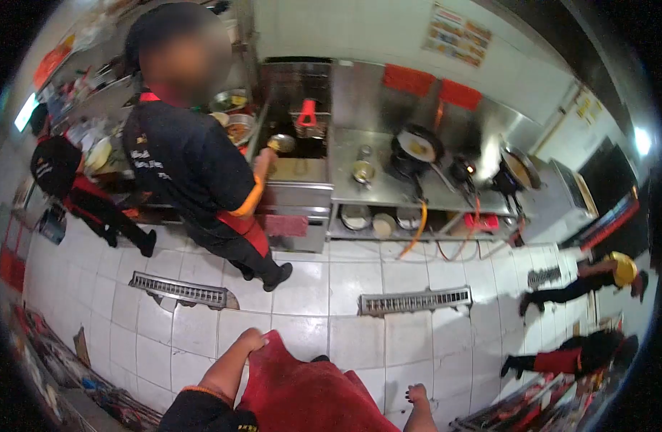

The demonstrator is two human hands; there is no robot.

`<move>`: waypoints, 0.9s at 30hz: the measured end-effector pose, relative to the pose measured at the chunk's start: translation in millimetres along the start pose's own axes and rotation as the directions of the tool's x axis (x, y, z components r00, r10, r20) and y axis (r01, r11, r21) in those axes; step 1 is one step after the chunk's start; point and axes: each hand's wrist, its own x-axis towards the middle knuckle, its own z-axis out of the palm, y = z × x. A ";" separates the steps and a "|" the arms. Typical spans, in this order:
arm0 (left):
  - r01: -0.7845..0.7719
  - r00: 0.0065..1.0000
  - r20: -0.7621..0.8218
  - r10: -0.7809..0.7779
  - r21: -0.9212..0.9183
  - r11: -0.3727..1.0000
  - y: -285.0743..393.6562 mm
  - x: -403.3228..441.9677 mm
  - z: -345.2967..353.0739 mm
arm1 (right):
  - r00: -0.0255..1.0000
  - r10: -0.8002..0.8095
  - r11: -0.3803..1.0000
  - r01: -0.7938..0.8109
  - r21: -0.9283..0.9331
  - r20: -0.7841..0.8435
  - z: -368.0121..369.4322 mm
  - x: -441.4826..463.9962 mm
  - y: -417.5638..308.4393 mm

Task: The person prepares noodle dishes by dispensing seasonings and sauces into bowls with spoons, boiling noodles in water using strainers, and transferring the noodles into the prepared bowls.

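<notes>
My left hand (254, 340) is closed at the upper left edge of the red apron (309, 389) I wear, pinching its cloth and drawing that corner outward. The apron spreads over the front of my body, above the tiled floor. On the other side, my right hand (416, 393) hangs low beside the apron, apart from it. Its fingers are loosely bent and a little apart, with nothing seen in them.
A co-worker (194, 158) stands at the fryer (295, 169), holding a ladle (281, 143). Beyond is a steel counter (374, 194) with a frying pan (417, 146) and a wok (519, 169). Drain grates (415, 300) cross the floor. Other people stand left and right.
</notes>
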 end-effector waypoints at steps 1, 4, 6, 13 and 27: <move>0.108 0.993 -0.033 -0.111 -0.078 0.991 -20.2 -21.0 -7.0 | 0.972 0.233 0.901 -0.228 0.369 0.030 -28.9 26.6 16.7; 0.197 0.965 -0.091 -0.246 -0.369 0.908 -88.0 -90.5 16.5 | 0.838 0.518 0.179 -0.304 0.936 0.173 -137.7 78.1 8.7; 0.367 0.914 0.018 -0.405 -0.460 0.808 -135.9 -122.8 52.4 | 0.842 0.532 0.140 -0.198 0.970 0.095 -234.0 112.5 -23.3; 0.417 0.845 -0.006 -0.534 -0.618 0.667 -258.6 -191.4 237.5 | 0.962 0.208 0.694 -0.017 0.720 -0.178 -390.5 225.1 -190.5; 0.386 0.780 0.102 -0.617 -0.854 0.348 -506.0 -226.5 134.1 | 0.976 -0.209 0.978 0.208 0.013 0.057 -397.6 280.7 -407.7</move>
